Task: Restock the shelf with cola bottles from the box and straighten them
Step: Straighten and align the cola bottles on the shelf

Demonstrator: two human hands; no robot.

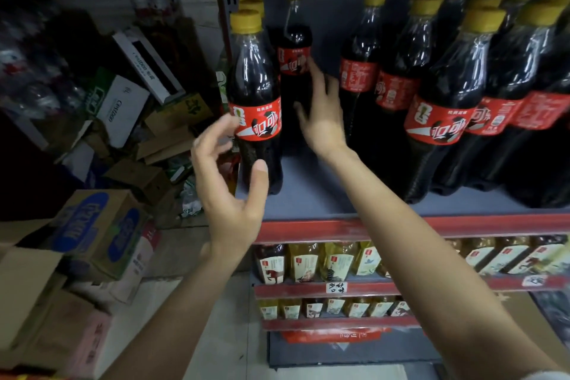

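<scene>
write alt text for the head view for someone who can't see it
Two open hands, left hand and right hand, reach toward yellow-capped cola bottles standing on a grey shelf. Cardboard boxes are piled on the floor to the left.

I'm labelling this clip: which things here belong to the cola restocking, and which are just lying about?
Job: cola bottles, top shelf, left hand, right hand.
Lying about: cardboard boxes, tea bottles on the lower shelves.

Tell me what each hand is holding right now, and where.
Nothing is held. Left hand hovers open by the front cola bottle; right hand reaches, fingers spread, toward the rear bottle.
</scene>
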